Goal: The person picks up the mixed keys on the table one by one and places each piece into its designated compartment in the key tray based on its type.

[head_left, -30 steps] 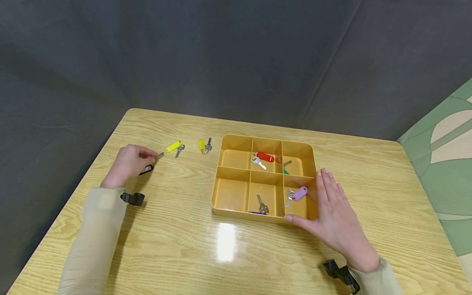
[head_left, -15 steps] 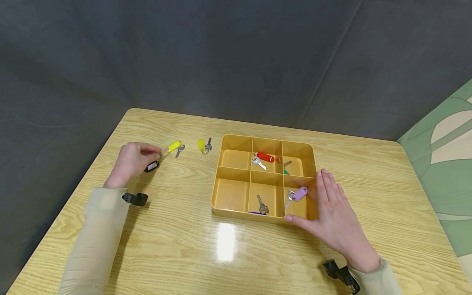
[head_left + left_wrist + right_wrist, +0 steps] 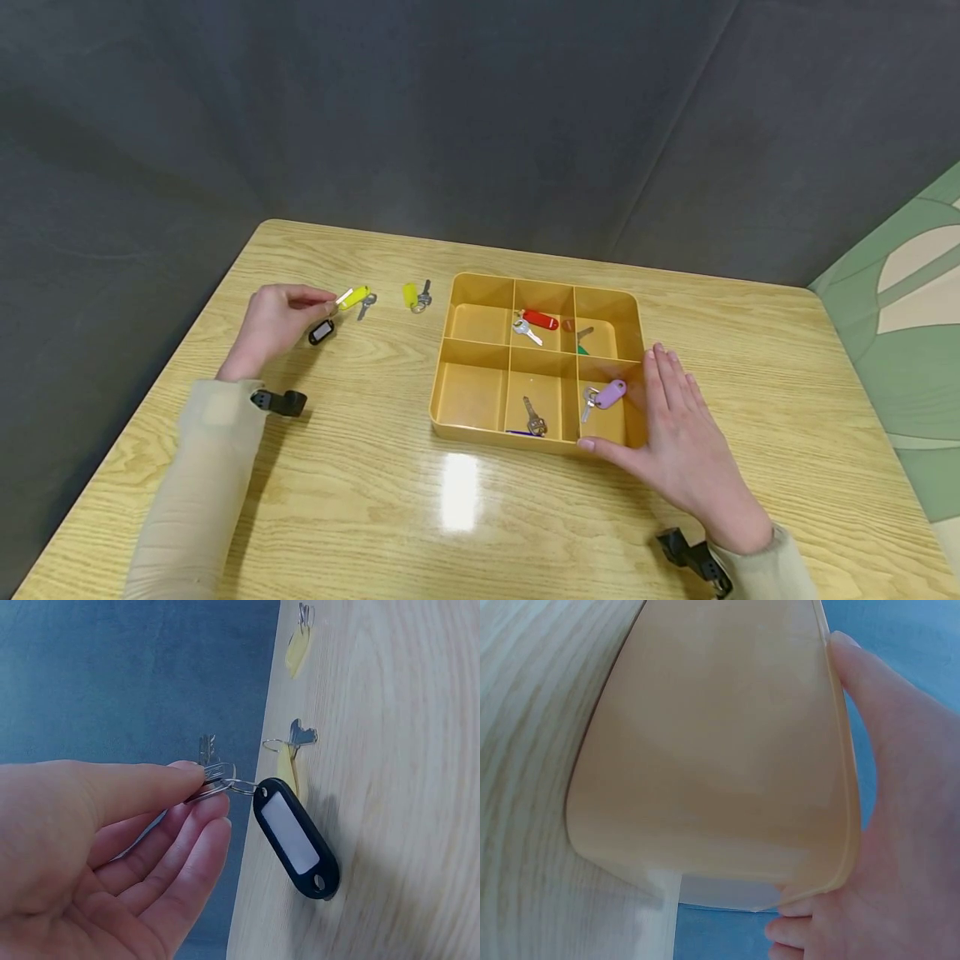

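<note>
My left hand pinches a key between thumb and index finger; from its ring hangs a black key tag with a white label, just above the table. Right beyond the fingertips lies a yellow key tag with a silver key. My right hand rests against the right side of a yellow-orange divided box, fingers straight along its edge and thumb on the front rim. In the right wrist view, the box's side wall fills the middle.
Another yellow tag with keys lies left of the box. Its compartments hold a red tag with a key, a purple tag with a key, a dark key beside something blue, and a partly hidden green item. A dark curtain stands behind.
My left hand has lifted a little and moved right, bringing the key and black tag close to the nearer yellow tag. The right hand and box have stayed put.
</note>
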`<state>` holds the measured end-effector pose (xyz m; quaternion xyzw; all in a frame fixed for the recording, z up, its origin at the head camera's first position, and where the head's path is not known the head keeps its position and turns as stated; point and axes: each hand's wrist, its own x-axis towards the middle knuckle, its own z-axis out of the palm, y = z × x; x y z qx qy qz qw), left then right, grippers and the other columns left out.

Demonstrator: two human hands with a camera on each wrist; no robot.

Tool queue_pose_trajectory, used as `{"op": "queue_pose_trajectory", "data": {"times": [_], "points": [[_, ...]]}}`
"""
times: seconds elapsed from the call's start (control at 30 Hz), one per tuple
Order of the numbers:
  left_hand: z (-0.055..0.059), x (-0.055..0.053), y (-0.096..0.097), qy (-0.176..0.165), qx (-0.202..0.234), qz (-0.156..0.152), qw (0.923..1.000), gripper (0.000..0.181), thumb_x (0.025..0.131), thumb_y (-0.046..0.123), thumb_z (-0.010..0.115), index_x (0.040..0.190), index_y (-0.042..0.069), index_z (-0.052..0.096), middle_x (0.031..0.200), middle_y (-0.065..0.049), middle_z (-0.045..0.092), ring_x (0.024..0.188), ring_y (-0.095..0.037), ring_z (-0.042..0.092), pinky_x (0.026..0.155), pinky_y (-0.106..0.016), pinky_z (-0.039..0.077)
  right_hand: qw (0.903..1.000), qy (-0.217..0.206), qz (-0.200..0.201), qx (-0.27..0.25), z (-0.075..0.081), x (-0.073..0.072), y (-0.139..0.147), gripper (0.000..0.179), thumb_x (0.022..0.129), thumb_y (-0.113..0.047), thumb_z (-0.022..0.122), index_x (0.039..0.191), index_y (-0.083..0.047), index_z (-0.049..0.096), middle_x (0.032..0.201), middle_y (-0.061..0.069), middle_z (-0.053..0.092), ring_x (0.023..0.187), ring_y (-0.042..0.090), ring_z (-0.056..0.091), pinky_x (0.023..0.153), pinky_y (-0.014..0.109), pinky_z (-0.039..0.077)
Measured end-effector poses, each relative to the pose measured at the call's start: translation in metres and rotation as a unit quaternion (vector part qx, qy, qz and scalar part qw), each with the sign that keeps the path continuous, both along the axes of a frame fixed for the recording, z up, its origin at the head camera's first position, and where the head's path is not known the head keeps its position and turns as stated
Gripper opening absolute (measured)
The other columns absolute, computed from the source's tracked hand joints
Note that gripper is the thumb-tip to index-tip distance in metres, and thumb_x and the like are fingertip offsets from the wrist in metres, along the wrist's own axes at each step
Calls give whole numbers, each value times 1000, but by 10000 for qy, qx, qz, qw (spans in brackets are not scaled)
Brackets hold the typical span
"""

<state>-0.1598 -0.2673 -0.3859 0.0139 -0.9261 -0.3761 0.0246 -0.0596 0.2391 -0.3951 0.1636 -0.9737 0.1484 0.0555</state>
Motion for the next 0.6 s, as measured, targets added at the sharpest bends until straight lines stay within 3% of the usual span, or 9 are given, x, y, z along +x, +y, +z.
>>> {"op": "queue_pose_trajectory", "data": {"times": [0.17,0.6], "points": [[0,-1,2,-23,187,58,9998,26,98,21,71,117,4,77,115,-15,73,100,-25,68,74,-22,51,10000,5,7,1,0,0,0,133,76,-75,73,159,9,10,164,30,11,151,44,12,123,52,6],[2,-2,8,-64,338,95,9994,26,99,23,70,119,6,76,117,-14,72,100,-25,67,76,-25,52,9999,82,38,112,-1,0,1,134,76,-76,72,158,10,11,163,31,12,151,45,13,123,51,6]]}}
